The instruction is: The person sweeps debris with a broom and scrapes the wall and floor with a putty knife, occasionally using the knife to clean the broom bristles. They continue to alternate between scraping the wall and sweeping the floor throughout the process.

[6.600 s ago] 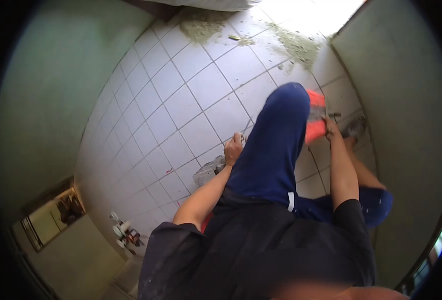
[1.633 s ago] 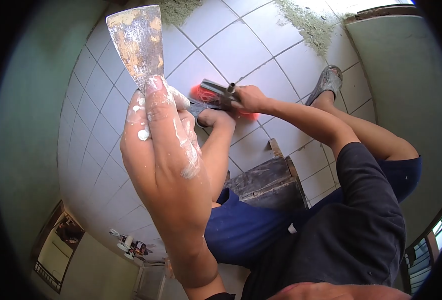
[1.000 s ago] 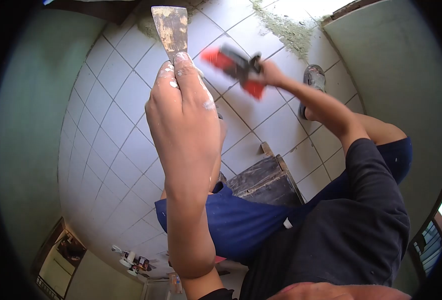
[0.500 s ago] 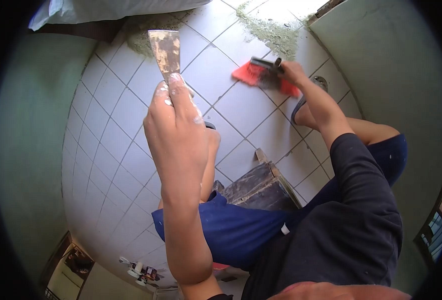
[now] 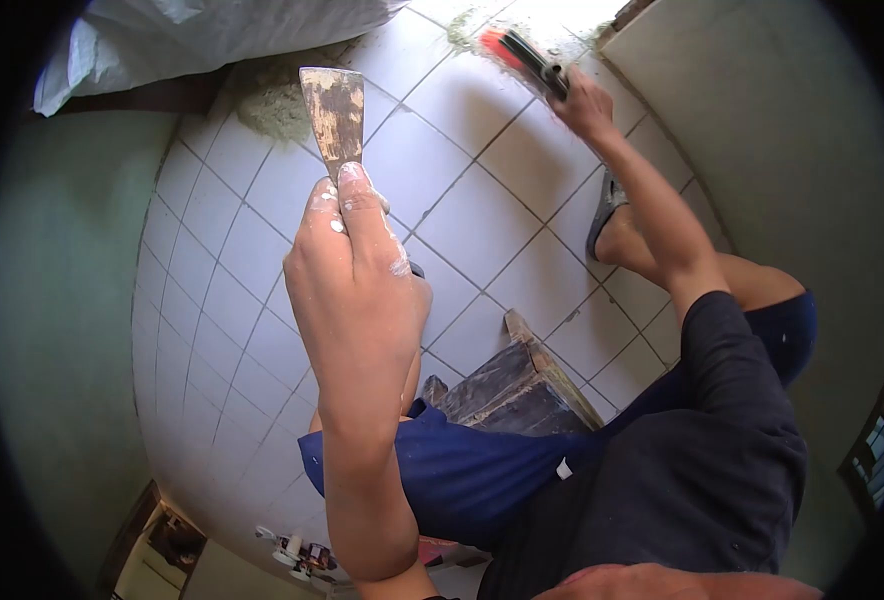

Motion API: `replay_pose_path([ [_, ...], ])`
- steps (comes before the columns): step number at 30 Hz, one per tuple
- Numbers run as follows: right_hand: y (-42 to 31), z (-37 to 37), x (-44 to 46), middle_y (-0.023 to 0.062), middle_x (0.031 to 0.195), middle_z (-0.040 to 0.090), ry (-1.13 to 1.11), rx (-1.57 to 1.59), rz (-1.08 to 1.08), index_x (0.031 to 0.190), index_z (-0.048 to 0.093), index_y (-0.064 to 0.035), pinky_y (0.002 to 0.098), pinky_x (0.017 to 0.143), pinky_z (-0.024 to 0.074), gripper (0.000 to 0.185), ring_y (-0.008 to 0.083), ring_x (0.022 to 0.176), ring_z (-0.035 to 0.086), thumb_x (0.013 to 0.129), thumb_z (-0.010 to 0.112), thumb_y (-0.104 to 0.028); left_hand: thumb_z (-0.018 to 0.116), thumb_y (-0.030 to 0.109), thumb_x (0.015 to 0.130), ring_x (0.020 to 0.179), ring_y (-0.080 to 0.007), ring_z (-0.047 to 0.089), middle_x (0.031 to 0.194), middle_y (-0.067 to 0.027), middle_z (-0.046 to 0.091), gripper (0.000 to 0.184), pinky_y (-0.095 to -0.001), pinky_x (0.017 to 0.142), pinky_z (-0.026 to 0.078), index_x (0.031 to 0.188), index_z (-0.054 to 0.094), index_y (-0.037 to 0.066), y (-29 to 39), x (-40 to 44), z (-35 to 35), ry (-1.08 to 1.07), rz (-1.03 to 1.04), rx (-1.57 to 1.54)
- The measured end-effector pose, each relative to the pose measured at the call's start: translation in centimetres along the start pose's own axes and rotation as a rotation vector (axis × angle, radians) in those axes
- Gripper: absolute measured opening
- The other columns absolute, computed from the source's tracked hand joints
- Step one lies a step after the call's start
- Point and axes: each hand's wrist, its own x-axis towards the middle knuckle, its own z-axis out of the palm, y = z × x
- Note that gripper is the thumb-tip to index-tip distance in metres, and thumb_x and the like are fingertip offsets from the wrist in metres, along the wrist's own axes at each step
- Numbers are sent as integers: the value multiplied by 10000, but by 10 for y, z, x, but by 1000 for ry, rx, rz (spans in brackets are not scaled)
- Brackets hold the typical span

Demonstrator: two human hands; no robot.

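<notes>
My left hand (image 5: 357, 285), spotted with white paint or plaster, is closed around a putty knife (image 5: 333, 112). Its worn, stained blade points up and away from me, held above the floor. Farther off at the upper right, my right hand (image 5: 586, 105) grips a brush (image 5: 532, 62) with a dark back and red bristles, blurred by motion. The brush is over greyish-green debris (image 5: 462, 34) near the wall; whether the bristles touch the floor I cannot tell. Another patch of the same debris (image 5: 274, 105) lies beyond the putty knife.
White floor tiles (image 5: 482, 240) run between two green walls (image 5: 72, 290). A white sack (image 5: 192, 50) lies at the upper left. A worn wooden stool or bench (image 5: 507, 385) stands between my legs. My sandalled foot (image 5: 610, 220) is at the right. Small items (image 5: 297, 552) sit at the lower left.
My right hand has swept the brush up and away, from the middle tiles to the debris near the far wall. My left hand still holds the putty knife in nearly the same place.
</notes>
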Motion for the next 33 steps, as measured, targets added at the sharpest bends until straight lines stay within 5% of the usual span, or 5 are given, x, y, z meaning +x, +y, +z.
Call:
replay_pose_path([
  [2, 29, -3, -45, 204, 982, 698, 95, -8, 203, 1164, 574, -30, 492, 752, 549, 527, 388, 876, 687, 815, 726, -393, 386, 256, 1056, 534, -248, 512, 596, -157, 521, 420, -425, 579, 418, 829, 557, -55, 13, -9, 4, -32, -1, 77],
  [16, 223, 54, -177, 173, 891, 738, 526, -100, 1879, 851, 721, -19, 408, 748, 604, 144, 322, 846, 742, 801, 691, -151, 416, 266, 1048, 549, -295, 522, 598, -211, 511, 434, -425, 576, 413, 808, 547, -71, 11, -6, 36, -273, 30, 126],
  [21, 165, 42, -101, 175, 931, 751, 167, -52, 1333, 875, 754, -17, 423, 703, 612, 129, 325, 855, 747, 810, 674, -95, 440, 249, 1041, 577, -312, 529, 637, -208, 545, 394, -412, 590, 409, 837, 554, -68, 19, 14, 40, -309, -146, 17],
  [23, 153, 80, -61, 200, 971, 737, 100, -8, 1359, 877, 736, -15, 449, 790, 594, 135, 330, 932, 732, 827, 640, -94, 449, 353, 1057, 549, -46, 354, 624, 31, 403, 373, -216, 512, 300, 837, 511, 59, 21, 22, 42, -288, -91, -70],
  [33, 38, 75, 56, 161, 1060, 709, 79, 95, 535, 1083, 688, -65, 433, 796, 567, 345, 319, 958, 709, 779, 701, -227, 446, 346, 1058, 545, -47, 333, 623, 30, 403, 356, -218, 507, 282, 846, 509, 68, 40, 16, 59, -262, -142, -54],
])
